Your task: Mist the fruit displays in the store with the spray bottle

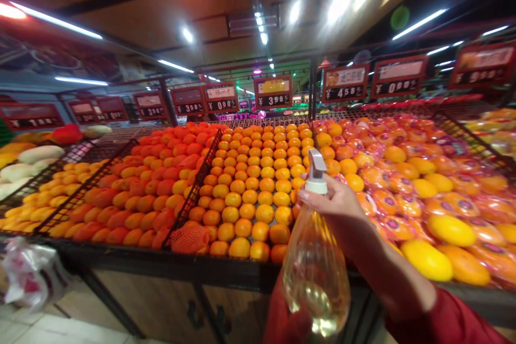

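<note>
A clear bottle (316,263) with pale yellow liquid and a white-and-grey spray or pump head (317,166) is held upright in front of the fruit display. My right hand (341,201) grips it at the neck, thumb and fingers closed just below and around the white collar. Low in the view, my left hand (288,325) is wrapped round the lower body, its thumb over the front. The bottle hides part of that hand. Behind it lie rows of oranges (250,183) in a slanted bin, several in arm's reach.
Plastic-wrapped oranges and loose yellow fruit (451,230) fill the right bin. Reddish-orange fruit (153,188) lies left, beyond a black mesh divider (197,183). Price signs (273,91) stand along the back. A plastic bag (30,274) hangs at the front left edge.
</note>
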Action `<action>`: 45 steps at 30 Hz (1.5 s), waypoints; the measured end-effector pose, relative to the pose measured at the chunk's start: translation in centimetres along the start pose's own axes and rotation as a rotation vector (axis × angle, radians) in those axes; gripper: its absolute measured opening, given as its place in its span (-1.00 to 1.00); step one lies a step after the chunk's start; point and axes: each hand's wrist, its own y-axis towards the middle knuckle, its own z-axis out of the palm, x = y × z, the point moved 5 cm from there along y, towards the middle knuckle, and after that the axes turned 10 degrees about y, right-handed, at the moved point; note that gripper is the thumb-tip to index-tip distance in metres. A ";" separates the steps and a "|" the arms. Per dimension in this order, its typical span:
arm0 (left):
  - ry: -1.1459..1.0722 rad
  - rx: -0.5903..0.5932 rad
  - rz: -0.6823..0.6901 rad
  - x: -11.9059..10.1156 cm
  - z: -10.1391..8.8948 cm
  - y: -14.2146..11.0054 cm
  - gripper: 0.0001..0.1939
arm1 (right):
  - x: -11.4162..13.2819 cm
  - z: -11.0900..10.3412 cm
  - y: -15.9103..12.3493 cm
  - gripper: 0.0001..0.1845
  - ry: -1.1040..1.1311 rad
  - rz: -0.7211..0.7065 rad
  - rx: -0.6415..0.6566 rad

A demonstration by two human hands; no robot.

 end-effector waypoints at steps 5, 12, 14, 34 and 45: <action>0.029 -0.016 0.002 -1.8 2.6 -1.3 -0.23 | 0.7 -1.1 -1.3 -0.69 -0.018 0.013 -0.018; -0.039 0.110 -0.031 -1.5 5.1 -2.8 -0.24 | 1.6 -3.7 -3.2 -0.70 -0.032 0.048 -0.043; -0.046 0.105 0.002 -1.4 5.5 -3.1 -0.25 | 1.7 -4.2 -3.7 -0.70 -0.002 0.058 -0.032; 0.016 0.130 -0.163 -3.0 9.3 -6.3 -0.08 | 2.4 -7.7 -9.0 -0.48 -0.027 0.151 -0.099; -0.086 0.094 -0.317 0.5 6.0 -8.6 -0.08 | 1.9 -6.6 -12.1 -0.58 -0.263 0.073 -0.314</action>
